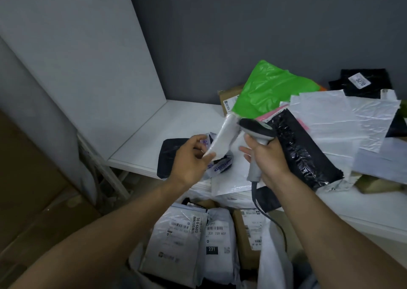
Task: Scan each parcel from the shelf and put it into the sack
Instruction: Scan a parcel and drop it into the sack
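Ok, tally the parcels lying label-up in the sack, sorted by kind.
Grey plastic mailers: 2
Brown cardboard box: 1
Total: 3

A dark grey wall (253,31) fills the back of the view, plain and matt, and a pale grey upright panel (83,53) stands against it on the left, leaning in the wide-angle picture. Left of that panel comes a second pale surface (33,104), dimmer, and near its foot thin white metal bars (105,174) slant down toward the floor — what they belong to cannot be told. At the lower left, flat brown cardboard (37,205) covers the floor, creased and scuffed, reaching to the bottom edge of the view.
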